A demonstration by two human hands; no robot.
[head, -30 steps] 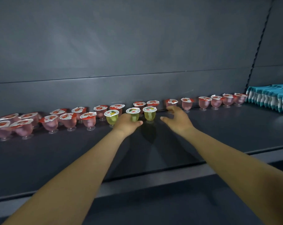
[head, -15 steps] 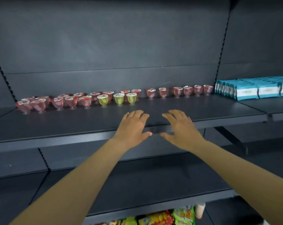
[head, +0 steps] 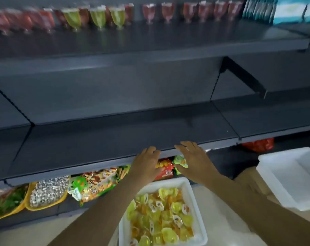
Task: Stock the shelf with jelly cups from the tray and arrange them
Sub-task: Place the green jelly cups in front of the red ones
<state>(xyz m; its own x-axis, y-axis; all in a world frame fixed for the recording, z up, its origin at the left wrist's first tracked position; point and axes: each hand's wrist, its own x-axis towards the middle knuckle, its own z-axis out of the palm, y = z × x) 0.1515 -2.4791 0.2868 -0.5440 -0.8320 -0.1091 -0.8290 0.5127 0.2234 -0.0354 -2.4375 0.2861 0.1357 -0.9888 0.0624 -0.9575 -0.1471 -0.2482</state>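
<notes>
Jelly cups (head: 161, 215), glossy, seemingly translucent, in white foam tray (head: 191, 190)

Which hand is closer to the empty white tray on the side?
Right. The right hand is nearer the empty white tray, which lies to its right. The left hand is farther left.

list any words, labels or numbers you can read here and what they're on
None can be read.
Jelly cups in the tray: lid prints too small.
Snack bags on the bottom shelf: print blurred.
Blue packs on the top shelf: blurred.
Cups on the top shelf: blurred by motion.
</notes>
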